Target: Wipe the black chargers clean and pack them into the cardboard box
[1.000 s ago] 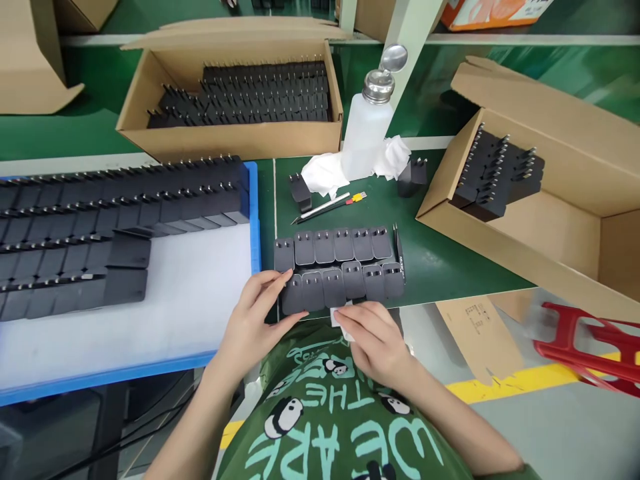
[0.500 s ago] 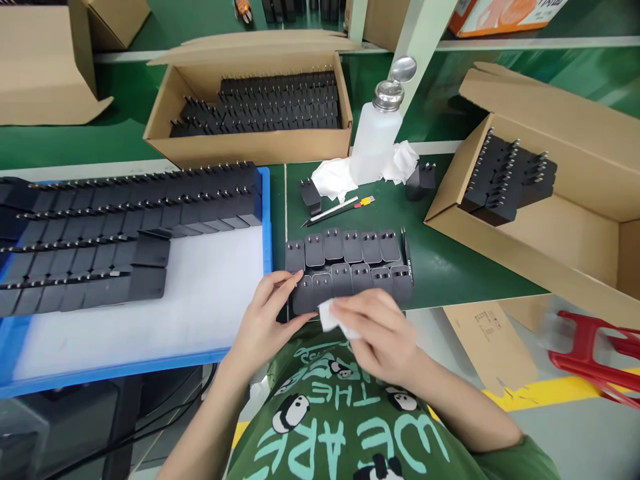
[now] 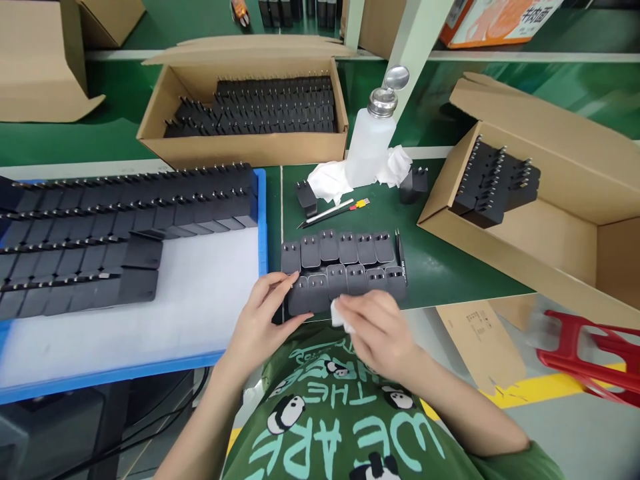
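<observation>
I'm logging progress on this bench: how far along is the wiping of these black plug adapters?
Looks done: rows of black plug adapters fill part of the blue tray. In hand: the left hand steadies a two-row batch of adapters on the green mat while the right hand presses a small white cloth against its near row. Left: the full cardboard box behind.

I read "WE ARE" and "THE" upside down, in pale teal letters among panda prints, on the green cotton T-shirt [image 3: 345, 427] at the bottom. Far above it, the orange-and-white carton [image 3: 493, 20] carries red Chinese characters too small to read.
</observation>
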`<state>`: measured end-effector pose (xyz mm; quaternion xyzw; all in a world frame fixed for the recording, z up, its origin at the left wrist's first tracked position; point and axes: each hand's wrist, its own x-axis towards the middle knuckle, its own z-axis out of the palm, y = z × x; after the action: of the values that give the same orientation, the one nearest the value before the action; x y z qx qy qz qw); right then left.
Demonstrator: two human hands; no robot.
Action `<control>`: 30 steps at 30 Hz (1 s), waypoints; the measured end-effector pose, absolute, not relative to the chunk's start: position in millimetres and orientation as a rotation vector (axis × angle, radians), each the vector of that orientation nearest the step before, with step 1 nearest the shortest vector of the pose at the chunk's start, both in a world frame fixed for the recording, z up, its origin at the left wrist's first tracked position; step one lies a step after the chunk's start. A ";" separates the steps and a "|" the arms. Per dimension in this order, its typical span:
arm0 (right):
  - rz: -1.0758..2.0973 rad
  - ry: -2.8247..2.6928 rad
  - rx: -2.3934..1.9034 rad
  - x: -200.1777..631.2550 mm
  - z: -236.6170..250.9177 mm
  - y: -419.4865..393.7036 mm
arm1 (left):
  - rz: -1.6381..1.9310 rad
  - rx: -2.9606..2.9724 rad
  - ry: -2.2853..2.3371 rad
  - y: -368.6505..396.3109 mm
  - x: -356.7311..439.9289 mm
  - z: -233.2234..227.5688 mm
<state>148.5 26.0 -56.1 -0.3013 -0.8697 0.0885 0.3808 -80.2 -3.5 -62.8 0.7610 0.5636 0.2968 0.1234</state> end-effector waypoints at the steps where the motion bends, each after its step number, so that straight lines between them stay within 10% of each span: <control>1: 0.211 -2.200 -0.787 147.8 -56.0 26.0 | 0.876 2.225 1.643 -3.2 -80.1 -62.8; 23: 0.355 -1.802 -1.124 238.4 -52.3 28.3 | 0.960 2.464 1.757 -0.1 -66.5 -42.4; 30: 0.788 -1.973 -0.961 256.9 -34.5 101.2 | 0.842 2.889 0.844 26.0 28.9 -26.8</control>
<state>256.9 101.2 -34.5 -0.3788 -0.7776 0.3108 0.3940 28.9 26.0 -26.8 0.9243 0.2701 0.2695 0.0079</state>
